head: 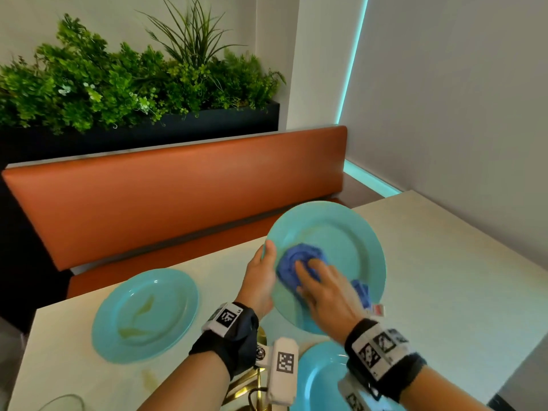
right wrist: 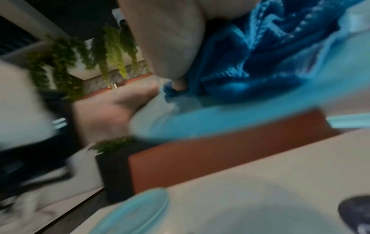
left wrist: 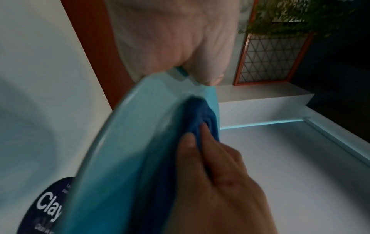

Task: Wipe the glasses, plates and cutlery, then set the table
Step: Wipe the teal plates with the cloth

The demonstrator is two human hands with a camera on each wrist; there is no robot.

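A turquoise plate [head: 341,232] is held tilted up over the table. My left hand [head: 265,262] grips its left rim, thumb on the face and fingers hidden behind. My right hand [head: 320,283] presses a bunched blue cloth [head: 299,256] against the middle of the plate, fingers bent over the cloth. The left wrist view shows the plate [left wrist: 124,150] edge-on, with the cloth [left wrist: 200,110] under the right hand's fingertips [left wrist: 188,140]. In the blurred right wrist view the cloth [right wrist: 260,55] lies under the palm on the plate [right wrist: 200,123].
A second turquoise plate [head: 142,315] with yellowish smears lies on the pale table [head: 430,277] at the left. A third plate [head: 320,378] sits below my right wrist. Gold cutlery [head: 252,387] and a glass rim [head: 62,401] are near the front edge. An orange bench [head: 178,197] runs behind.
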